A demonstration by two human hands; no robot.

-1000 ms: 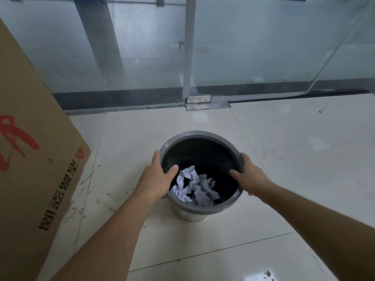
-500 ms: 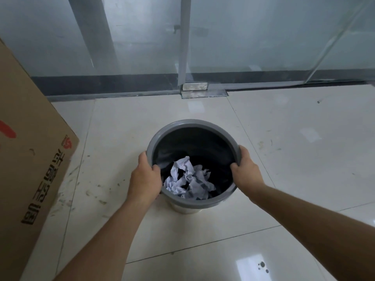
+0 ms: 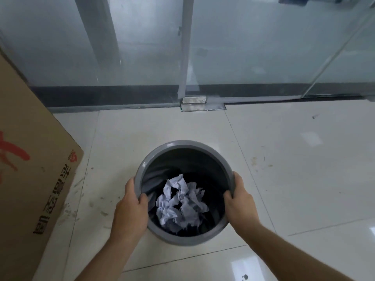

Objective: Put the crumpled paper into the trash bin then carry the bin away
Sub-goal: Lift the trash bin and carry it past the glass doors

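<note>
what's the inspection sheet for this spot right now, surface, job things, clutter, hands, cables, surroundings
surface: pale tiled floor, scuffed and spotted near the box
job's things: grey trash bin, upright; crumpled paper inside it
clutter: large cardboard box at left, apart from the bin
grippers: left hand and right hand grip opposite sides of the rim, thumbs inside
cables: nothing seen
surroundings: glass partition with a metal floor fitting

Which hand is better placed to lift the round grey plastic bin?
Neither alone: left hand and right hand grip opposite sides of the round grey plastic bin's rim, thumbs inside, so both should lift together.
</note>
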